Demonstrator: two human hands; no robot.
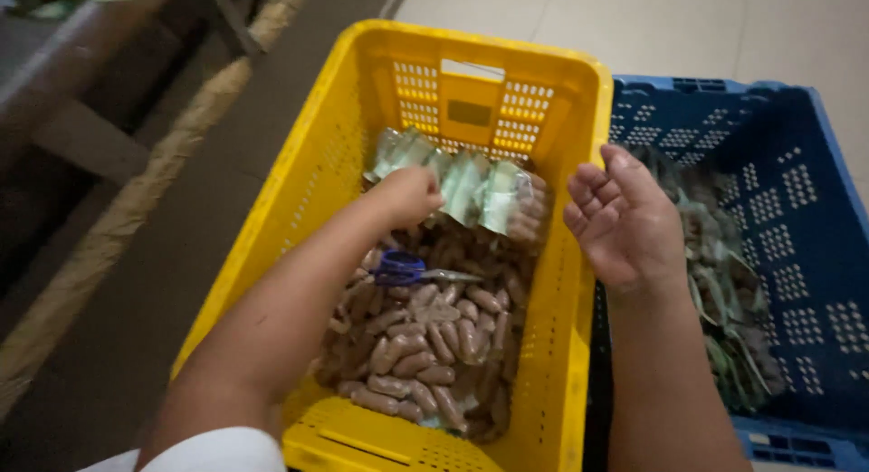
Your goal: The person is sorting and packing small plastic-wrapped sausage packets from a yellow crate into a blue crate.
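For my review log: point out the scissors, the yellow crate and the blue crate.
scissors (pixel 401 267), head view, on the purple handle.
yellow crate (pixel 572 345), head view, on its right wall.
blue crate (pixel 797 200), head view, on its perforated inner wall.

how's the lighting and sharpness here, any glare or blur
Head view: dim, soft indoor light, brightest on the pale floor tiles; the left side falls into murky shadow. Mild glare on the clear packets in the yellow crate. The left hand is slightly motion-blurred; the right hand is sharper. Wide-angle lens bends the crate edges.
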